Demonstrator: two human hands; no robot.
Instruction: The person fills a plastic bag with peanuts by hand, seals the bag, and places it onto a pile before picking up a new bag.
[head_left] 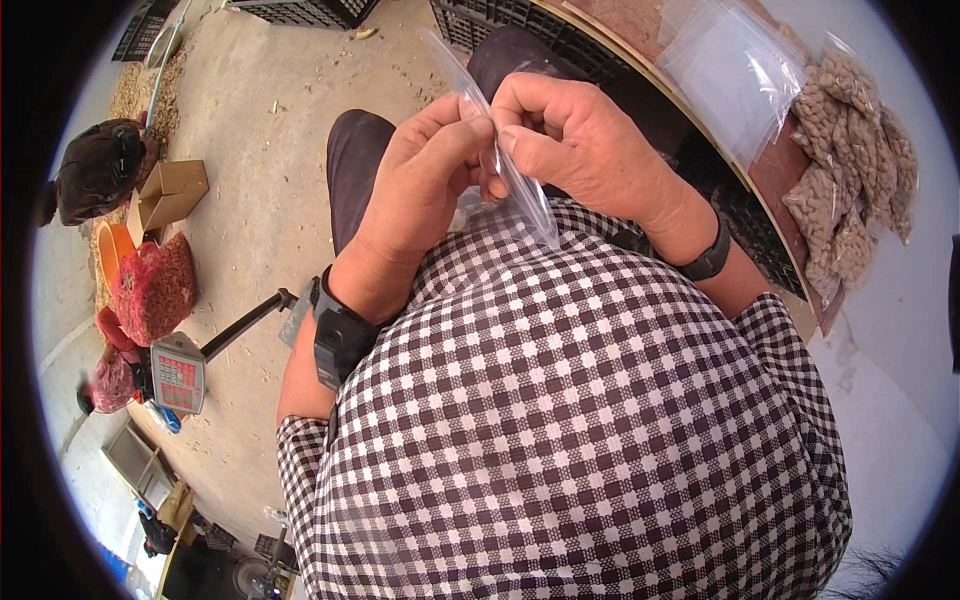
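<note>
A clear, flat plastic bag [528,200] is held up in front of my lap, seen nearly edge-on. My left hand [412,180] pinches it between thumb and fingers from the left. From the right, my right hand [590,150] is closed at the same edge, its thumb and curled fingertips pressed together against the plastic. Both thumbs come close to each other at the bag's middle. Part of the bag is hidden behind my fingers, and I see nothing inside it.
To the right, a brown surface [788,190] bears flat clear bags [725,75] and bags filled with peanuts in shells [850,160]. Black crates [470,25] stand ahead. At left are a scale display [178,372], a red mesh sack [155,290], a cardboard box [170,195] and a person [100,170].
</note>
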